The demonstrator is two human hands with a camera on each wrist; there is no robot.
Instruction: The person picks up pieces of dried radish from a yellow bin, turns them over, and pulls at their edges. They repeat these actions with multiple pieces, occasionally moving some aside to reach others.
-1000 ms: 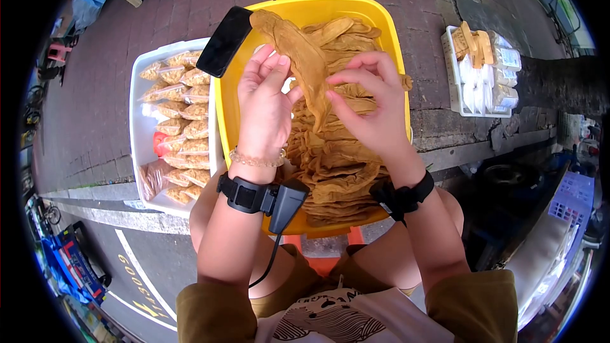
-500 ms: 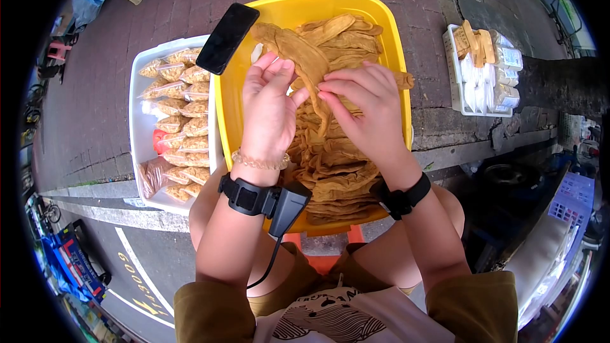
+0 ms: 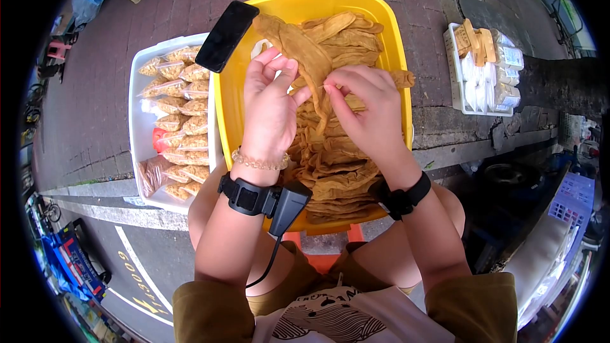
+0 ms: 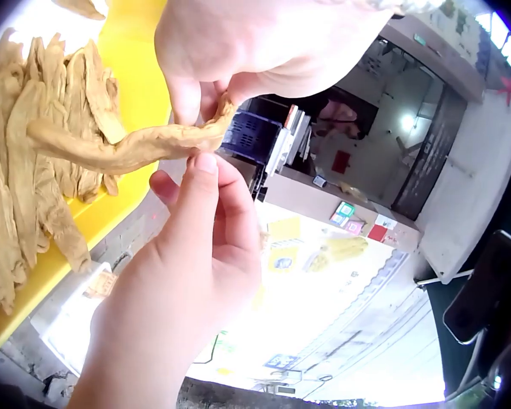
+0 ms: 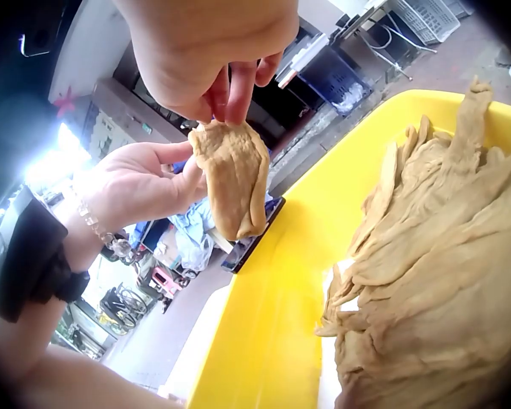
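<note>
A long, wrinkled tan-brown piece (image 3: 295, 41) is held above the yellow tub (image 3: 397, 38). My left hand (image 3: 270, 111) pinches its left edge between thumb and fingers. At its right edge, my right hand (image 3: 372, 105) pinches with thumb and index finger. The left wrist view shows the piece (image 4: 128, 152) running sideways between my left hand (image 4: 255, 43) and my right hand (image 4: 183, 264). In the right wrist view it hangs folded (image 5: 234, 183) beneath my right hand (image 5: 213, 55), with my left hand (image 5: 145, 183) beside it. Many similar pieces (image 3: 337, 184) lie layered in the tub.
A black phone (image 3: 227, 36) lies over the tub's upper left corner. Left of the tub stands a white bin (image 3: 137, 89) of bagged crumbly pieces (image 3: 171, 87). On the ground at right is a white basket (image 3: 454, 82) with packets. A tree trunk (image 3: 559, 82) lies beyond it.
My right hand has closed from a looser pose into a pinch at the piece's edge, lower and slightly left. The piece has shifted slightly right with my left hand still gripping it.
</note>
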